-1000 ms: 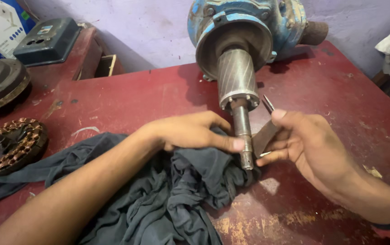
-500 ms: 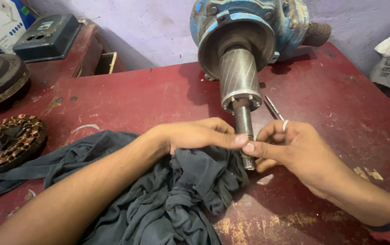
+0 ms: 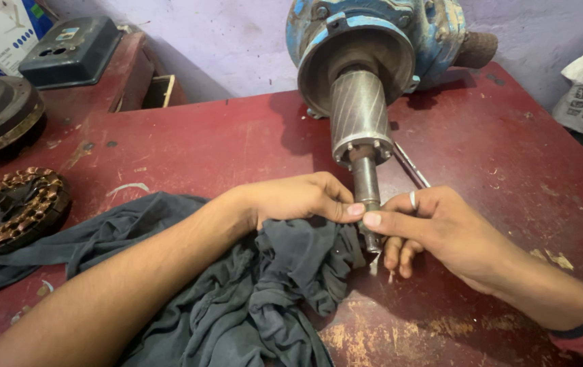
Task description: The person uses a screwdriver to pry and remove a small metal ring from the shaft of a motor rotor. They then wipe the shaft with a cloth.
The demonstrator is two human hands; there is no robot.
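From the head camera, the left hand and right hand pinch the steel shaft of a rotor jutting from a blue motor housing, fingertips meeting above a dark grey cloth on the red table.

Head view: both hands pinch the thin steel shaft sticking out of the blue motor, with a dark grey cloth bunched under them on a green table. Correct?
Not quite. The table is red, not green, as the head view shows. The rest holds: left hand and right hand pinch the shaft of the blue motor, over the dark grey cloth.
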